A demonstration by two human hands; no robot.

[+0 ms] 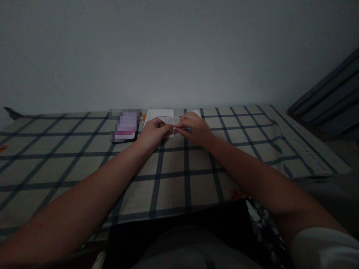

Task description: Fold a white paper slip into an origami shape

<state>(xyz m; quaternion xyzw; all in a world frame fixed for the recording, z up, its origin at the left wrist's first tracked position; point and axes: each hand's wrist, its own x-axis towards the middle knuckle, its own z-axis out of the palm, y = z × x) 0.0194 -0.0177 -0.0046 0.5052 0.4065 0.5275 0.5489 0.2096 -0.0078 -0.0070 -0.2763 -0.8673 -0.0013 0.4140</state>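
Note:
Both arms reach out over a checked cloth point(174, 179) toward the far wall. My left hand point(153, 133) and my right hand point(193, 128) meet at a small crumpled slip of paper point(169, 120), each pinching one end of it. The slip is held just above a white sheet of paper point(157, 114) that lies flat on the cloth. Fingers of both hands are curled closed on the slip.
A phone point(125, 126) with a lit screen lies on the cloth left of the white sheet. A plain wall rises behind. Dark striped fabric point(328, 108) hangs at the right. A dark object point(179, 228) sits near my lap.

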